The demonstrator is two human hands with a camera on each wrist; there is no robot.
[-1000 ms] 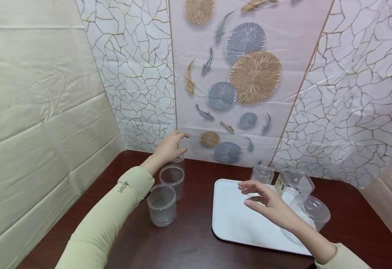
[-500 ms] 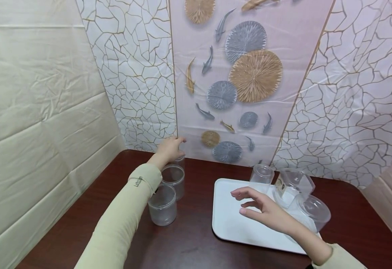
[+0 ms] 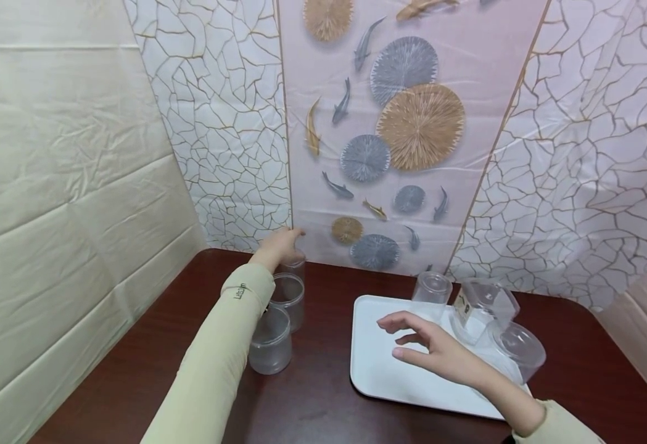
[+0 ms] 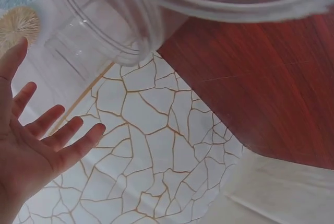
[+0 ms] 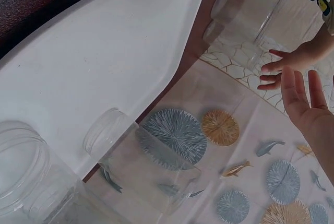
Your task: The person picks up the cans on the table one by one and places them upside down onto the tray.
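Along the left of the table three clear plastic jars stand in a row: a near jar (image 3: pixel 270 354), a middle jar (image 3: pixel 293 302) and a far jar (image 3: pixel 298 267). My left hand (image 3: pixel 279 245) is at the far jar, with its fingers partly hidden in the head view. In the left wrist view the left hand (image 4: pixel 39 151) has its fingers spread beside a clear jar (image 4: pixel 73 51); contact cannot be told. My right hand (image 3: pixel 434 351) hovers above a white tray (image 3: pixel 381 370), fingers loosely bent and holding nothing.
On the tray's right and back sit a narrow clear cup (image 3: pixel 433 290), a many-sided clear container (image 3: pixel 495 299) and a round clear container (image 3: pixel 525 348). A patterned wall hanging (image 3: pixel 323 191) rises behind the dark red table (image 3: pixel 317 394).
My left hand has lowered slightly around the far jar, and its forearm has shifted right over the nearer jars. My right hand has drifted a little left and down above the tray.
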